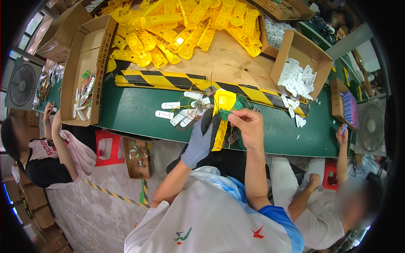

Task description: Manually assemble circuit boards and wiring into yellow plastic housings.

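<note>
My left hand (pixel 198 142), in a grey-blue glove with dark fingertips, is closed around a yellow plastic housing (pixel 224 100) at the table's near edge. My bare right hand (pixel 249 128) pinches a small green circuit board (pixel 225 114) between thumb and index finger, against the housing's right side. More green board (pixel 240 101) shows just beyond these fingers. Thin wires run around the housing to small metallic parts (pixel 209 90). Left of my gloved hand lie several white oblong pieces (pixel 170 105) with wires. The lower part of the housing is partly covered by the glove.
Yellow housings (pixel 185 36) are heaped on a wooden board (pixel 228 57) edged with striped tape. Cardboard boxes stand left (pixel 69 90) and right (pixel 322 63), the right one spilling white parts (pixel 297 78). Co-workers sit at the left (pixel 46 156) and right (pixel 325 215).
</note>
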Demonstrator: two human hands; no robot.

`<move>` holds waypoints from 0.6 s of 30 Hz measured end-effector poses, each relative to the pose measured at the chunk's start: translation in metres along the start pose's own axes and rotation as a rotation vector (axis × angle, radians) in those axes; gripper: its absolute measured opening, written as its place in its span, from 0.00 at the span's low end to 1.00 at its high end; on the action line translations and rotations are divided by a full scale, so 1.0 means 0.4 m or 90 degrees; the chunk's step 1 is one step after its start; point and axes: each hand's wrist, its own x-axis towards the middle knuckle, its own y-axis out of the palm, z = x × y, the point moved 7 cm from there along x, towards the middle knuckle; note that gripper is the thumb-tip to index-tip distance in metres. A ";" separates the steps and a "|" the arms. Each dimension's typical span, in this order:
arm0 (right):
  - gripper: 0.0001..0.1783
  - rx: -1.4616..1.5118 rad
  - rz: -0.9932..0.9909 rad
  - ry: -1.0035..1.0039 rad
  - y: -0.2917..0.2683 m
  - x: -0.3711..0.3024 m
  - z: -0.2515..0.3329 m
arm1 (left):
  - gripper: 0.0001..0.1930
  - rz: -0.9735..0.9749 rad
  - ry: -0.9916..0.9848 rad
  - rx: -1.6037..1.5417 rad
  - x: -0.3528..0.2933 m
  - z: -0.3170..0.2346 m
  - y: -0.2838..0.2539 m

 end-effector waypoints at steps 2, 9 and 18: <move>0.08 -0.041 0.036 0.004 0.008 -0.010 0.003 | 0.19 -0.016 0.031 0.052 -0.001 0.016 -0.002; 0.13 -0.030 -0.063 -0.070 0.004 -0.059 0.019 | 0.15 -0.079 -0.010 -0.026 -0.019 -0.024 0.037; 0.14 -0.005 -0.092 -0.111 -0.011 -0.088 0.024 | 0.16 -0.146 0.081 0.000 -0.065 -0.010 0.052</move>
